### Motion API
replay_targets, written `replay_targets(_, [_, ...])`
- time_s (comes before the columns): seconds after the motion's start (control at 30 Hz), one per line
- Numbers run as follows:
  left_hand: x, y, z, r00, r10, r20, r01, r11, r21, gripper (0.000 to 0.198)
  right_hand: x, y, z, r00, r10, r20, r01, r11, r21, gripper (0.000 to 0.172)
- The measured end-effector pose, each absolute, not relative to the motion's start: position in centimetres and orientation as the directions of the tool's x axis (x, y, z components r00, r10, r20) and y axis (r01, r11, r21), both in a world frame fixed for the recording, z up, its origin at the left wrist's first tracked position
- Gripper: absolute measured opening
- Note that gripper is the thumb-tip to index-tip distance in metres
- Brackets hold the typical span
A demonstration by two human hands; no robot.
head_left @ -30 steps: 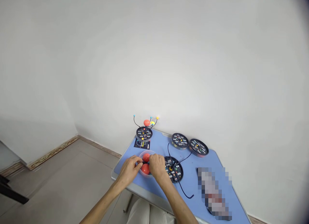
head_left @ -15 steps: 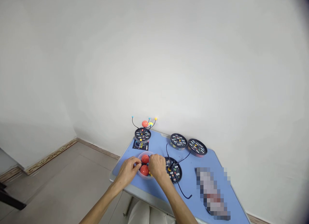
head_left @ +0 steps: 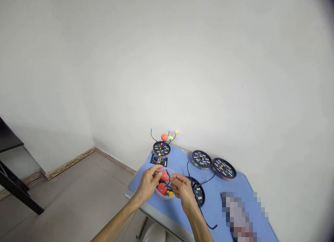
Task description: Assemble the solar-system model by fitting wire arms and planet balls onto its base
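Note:
A translucent plastic bowl [head_left: 163,196] stands near the table's left front edge. Two red balls [head_left: 162,188], small yellow balls [head_left: 171,193] and dark pieces lie in it. My left hand [head_left: 149,182] is at the bowl's left side, its thumb and forefinger closed about the rim beside the upper red ball. Over the bowl, my right hand [head_left: 182,190] pinches a thin black curved rod [head_left: 168,180]. Just behind that hand lies a black round base [head_left: 199,195] with long black rods [head_left: 206,180] sticking out, partly hidden by the wrist.
At the back left, a finished planet model [head_left: 161,149] stands on a dark printed card [head_left: 163,162]. Two round black-topped containers [head_left: 201,159] sit along the back edge. A blurred-out flat item [head_left: 238,217] lies on the blue table [head_left: 180,219] at right. The wall is close behind.
My right hand has drawn back from the bowl, and a black curved rod now shows in its fingers. The whole view has shifted, with the table lower and further right.

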State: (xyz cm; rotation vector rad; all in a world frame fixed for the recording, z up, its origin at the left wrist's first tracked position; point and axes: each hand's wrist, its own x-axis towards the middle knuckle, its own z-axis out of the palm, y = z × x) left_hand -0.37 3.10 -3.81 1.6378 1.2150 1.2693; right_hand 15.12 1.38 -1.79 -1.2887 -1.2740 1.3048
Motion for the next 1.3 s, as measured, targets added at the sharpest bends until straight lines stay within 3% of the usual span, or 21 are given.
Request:
replay_targets(0.2, [-0.1,2.6,-2.2,0.195,0.879,0.435,0.254,-0.474,0.843,0.026,15.3,1.0,-1.7,-0.147,0.975,-0.164,-0.174,-0.188,-0.967,0.033])
replay_targets(0.33, [0.0,3.0,-1.8,0.152,0.932,0.329,0.158,-0.351,0.923,0.024,15.6,0.9,-1.8,-0.046,0.997,-0.067,-0.222,-0.075,-0.972,0.039])
replay_targets(0.43, [0.3,3.2,-1.5,0.153,0.958,0.241,0.099,-0.257,0.961,0.023,15.7,0.8,-2.2,0.088,0.987,0.137,-0.116,0.147,-0.982,0.043])
replay_targets(0.53, [0.8,3.0,-1.3,0.203,0.953,0.227,0.108,-0.252,0.962,0.024,15.5,0.7,-2.7,0.132,0.912,0.387,0.101,0.376,-0.921,0.029])
replay_targets(0.67, [0.7,2.7,-0.9,0.285,0.94,0.188,0.217,-0.254,0.943,0.022,15.5,0.4,-2.8,0.241,0.852,0.466,0.226,0.417,-0.88,0.033])
replay_targets(0.73, [0.2,2.9,-0.9,0.316,0.933,0.175,0.398,-0.298,0.868,0.025,15.9,0.1,-2.7,0.317,0.852,0.416,0.219,0.361,-0.907,0.04])
replay_targets(0.8, [-0.3,3.2,-1.0,0.347,0.923,0.165,0.602,-0.354,0.716,0.028,16.4,-0.2,-2.5,0.364,0.863,0.351,0.187,0.301,-0.935,0.047])
replay_targets(0.9, [-0.7,3.7,-1.9,0.415,0.899,0.137,0.752,-0.424,0.504,0.016,16.9,-0.9,-1.8,0.392,0.879,0.271,0.126,0.241,-0.962,0.054])
replay_targets(1.03, [0.3,4.6,-3.2,0.513,0.838,0.188,0.789,-0.546,0.281,0.013,16.9,-1.9,-0.9,0.377,0.898,0.226,0.093,0.206,-0.974,0.056])
replay_targets(1.3, [3.1,7.3,-4.6,0.634,0.754,0.174,0.735,-0.657,0.167,0.021,17.1,-2.9,-0.6,0.412,0.892,0.186,0.097,0.16,-0.982,0.058])
